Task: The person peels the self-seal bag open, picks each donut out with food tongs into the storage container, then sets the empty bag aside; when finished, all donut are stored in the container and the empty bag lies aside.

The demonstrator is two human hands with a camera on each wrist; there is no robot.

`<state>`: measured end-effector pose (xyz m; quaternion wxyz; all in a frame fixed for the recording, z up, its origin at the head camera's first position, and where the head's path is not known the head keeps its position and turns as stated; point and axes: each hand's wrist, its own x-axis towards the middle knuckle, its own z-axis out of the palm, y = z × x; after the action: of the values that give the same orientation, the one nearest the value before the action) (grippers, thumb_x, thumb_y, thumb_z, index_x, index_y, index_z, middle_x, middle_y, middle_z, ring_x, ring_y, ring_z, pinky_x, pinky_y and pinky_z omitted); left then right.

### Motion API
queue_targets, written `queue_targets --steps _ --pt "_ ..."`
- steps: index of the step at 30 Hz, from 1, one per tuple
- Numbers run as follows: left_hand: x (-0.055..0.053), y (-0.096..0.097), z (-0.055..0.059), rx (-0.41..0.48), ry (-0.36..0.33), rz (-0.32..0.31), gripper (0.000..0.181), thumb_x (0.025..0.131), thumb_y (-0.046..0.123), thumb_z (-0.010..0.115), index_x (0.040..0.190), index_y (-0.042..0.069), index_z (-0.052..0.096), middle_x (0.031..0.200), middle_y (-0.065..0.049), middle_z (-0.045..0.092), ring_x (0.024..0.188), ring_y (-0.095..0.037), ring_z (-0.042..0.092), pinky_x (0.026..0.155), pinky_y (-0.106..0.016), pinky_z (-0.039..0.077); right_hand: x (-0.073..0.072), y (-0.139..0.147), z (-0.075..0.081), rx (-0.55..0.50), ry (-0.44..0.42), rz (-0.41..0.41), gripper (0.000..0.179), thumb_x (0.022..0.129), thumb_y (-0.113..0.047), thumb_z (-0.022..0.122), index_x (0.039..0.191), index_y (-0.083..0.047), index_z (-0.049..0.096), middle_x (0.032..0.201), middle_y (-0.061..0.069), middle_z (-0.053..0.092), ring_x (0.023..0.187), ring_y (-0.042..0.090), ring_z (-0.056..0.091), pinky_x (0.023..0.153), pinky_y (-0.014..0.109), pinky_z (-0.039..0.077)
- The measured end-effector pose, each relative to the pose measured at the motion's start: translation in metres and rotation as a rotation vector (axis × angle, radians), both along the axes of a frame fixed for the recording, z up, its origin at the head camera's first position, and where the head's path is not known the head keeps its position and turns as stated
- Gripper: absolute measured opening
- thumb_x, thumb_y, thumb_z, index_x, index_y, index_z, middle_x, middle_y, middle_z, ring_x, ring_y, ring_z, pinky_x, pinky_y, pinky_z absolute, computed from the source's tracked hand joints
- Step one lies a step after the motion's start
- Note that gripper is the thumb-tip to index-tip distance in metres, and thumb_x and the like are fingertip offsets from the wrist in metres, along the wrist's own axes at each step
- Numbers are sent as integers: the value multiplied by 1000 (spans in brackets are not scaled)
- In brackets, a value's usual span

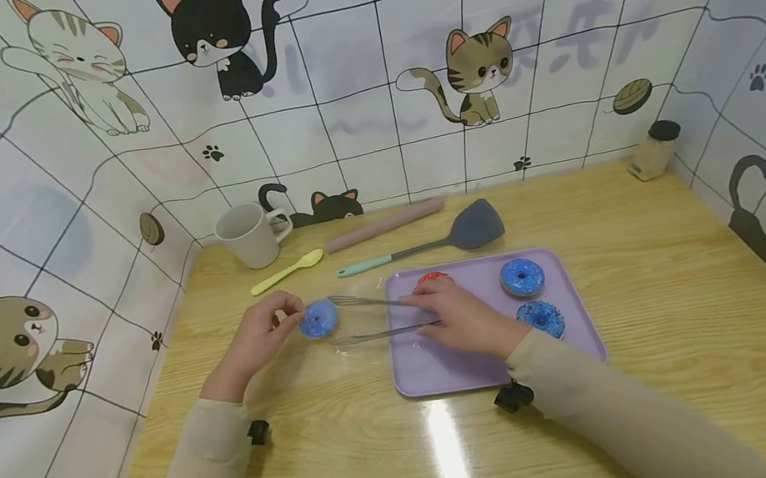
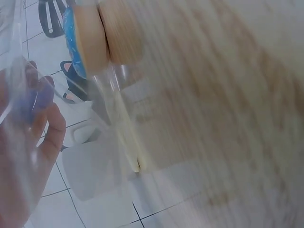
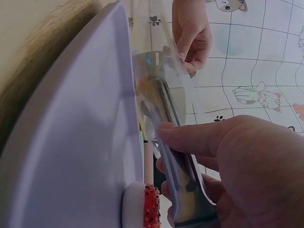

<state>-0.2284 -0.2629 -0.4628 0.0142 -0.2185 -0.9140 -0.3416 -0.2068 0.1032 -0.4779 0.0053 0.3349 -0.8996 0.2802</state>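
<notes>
My left hand (image 1: 259,340) pinches the edge of a clear plastic bag (image 2: 19,90) at the left of the table. A blue-iced donut (image 1: 318,318) lies beside its fingertips, seen from the side in the left wrist view with its reflection below. From the right, my right hand (image 1: 468,316) grips metal tongs (image 1: 383,333), thumb on one arm and fingers on the other. The tongs' arms are spread, and their tips reach the donut's right side. Under the right hand, the lilac tray (image 1: 452,380) carries a red donut (image 3: 151,206), partly hidden by that hand.
Two blue donuts (image 1: 522,277) sit on the tray's right side. Behind stand a grey mug (image 1: 252,240), a yellow spoon (image 1: 288,272), a rolling pin (image 1: 384,225) and a spatula (image 1: 475,225). A black-lidded jar (image 1: 653,151) is at the back right, near the cat-print wall.
</notes>
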Motion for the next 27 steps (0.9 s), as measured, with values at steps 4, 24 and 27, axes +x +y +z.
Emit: queue_targets --steps 4,24,27 --pt "0 1 0 9 4 -5 4 102 15 66 103 12 68 96 0 68 90 -17 58 73 -29 45 0 -6 -1 -19 -17 -4 55 90 -14 80 142 -13 63 125 10 64 117 27 59 103 45 48" --pt "1 0 -1 4 6 -2 5 102 17 66 103 12 68 96 0 68 90 -16 58 73 -28 44 3 -5 3 -52 -29 1 54 92 -11 78 143 -15 62 125 10 64 118 27 59 103 47 48" --pt "1 -1 -1 -2 9 -4 4 101 16 67 103 12 67 96 0 68 90 -15 58 73 -28 45 5 -2 5 -57 -55 -8 54 92 -12 78 143 -16 63 127 10 64 119 27 59 103 47 49"
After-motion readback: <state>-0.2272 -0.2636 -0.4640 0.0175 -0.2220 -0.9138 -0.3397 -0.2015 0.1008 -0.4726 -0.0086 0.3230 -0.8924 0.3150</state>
